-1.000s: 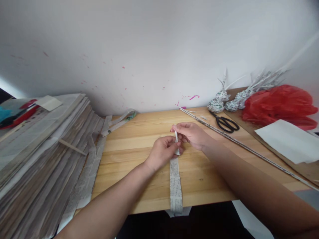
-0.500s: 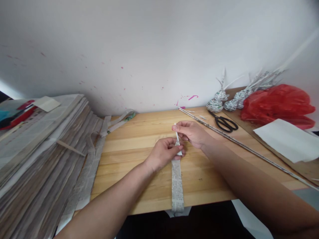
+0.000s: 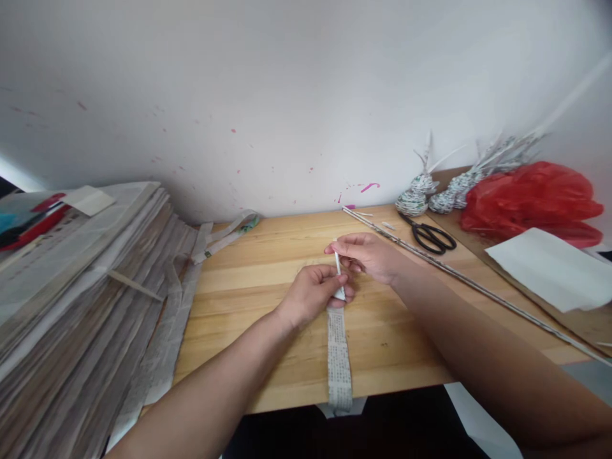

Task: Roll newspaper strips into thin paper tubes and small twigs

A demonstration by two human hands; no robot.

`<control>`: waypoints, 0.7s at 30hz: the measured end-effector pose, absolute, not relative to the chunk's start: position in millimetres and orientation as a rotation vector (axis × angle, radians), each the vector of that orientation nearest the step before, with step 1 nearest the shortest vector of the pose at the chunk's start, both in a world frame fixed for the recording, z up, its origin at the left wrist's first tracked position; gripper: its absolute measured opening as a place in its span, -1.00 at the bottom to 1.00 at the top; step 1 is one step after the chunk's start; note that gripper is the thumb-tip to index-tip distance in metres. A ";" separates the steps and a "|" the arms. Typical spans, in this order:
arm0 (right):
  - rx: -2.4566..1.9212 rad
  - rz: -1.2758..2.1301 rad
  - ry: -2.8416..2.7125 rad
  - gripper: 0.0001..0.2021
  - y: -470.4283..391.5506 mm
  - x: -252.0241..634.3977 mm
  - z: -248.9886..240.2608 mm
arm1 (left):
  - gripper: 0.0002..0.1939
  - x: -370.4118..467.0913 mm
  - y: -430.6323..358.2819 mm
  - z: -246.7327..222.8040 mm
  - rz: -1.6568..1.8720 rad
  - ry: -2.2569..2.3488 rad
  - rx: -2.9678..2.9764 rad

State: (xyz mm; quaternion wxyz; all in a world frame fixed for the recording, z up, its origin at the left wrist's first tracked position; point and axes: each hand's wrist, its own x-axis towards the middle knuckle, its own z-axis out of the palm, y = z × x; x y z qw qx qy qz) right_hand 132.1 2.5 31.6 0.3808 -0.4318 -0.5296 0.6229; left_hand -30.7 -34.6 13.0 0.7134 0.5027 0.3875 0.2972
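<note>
A long newspaper strip (image 3: pixel 339 363) runs from my hands toward me and hangs over the table's front edge. Its far end is rolled into a thin white tube that rises between my two hands. My left hand (image 3: pixel 316 287) is closed on the strip at the foot of the rolled part, thumb on top. Just beyond it, my right hand (image 3: pixel 363 255) pinches the upper end of the tube between thumb and fingers. Some of the right fingers are curled and partly hidden.
Stacked newspapers (image 3: pixel 115 293) stand at left, beside loose strips (image 3: pixel 232 233). Rightward lie thin paper rods (image 3: pixel 449 271), black scissors (image 3: pixel 433 239), woven paper pieces (image 3: pixel 414 194), a red plastic bag (image 3: pixel 530 201) and white paper (image 3: pixel 549 268). A wall backs the wooden table (image 3: pixel 253 331).
The rolled tip now looks like a narrower, more even tube, where it was a cone widening downward. My right fingers have shifted slightly on it; both hands stay nearly in place.
</note>
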 end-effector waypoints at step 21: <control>-1.069 1.652 -1.360 -0.57 3.0 135.6 32.2 | -0.69 -32.1 -35.3 13.9 0.618 0.769 1.077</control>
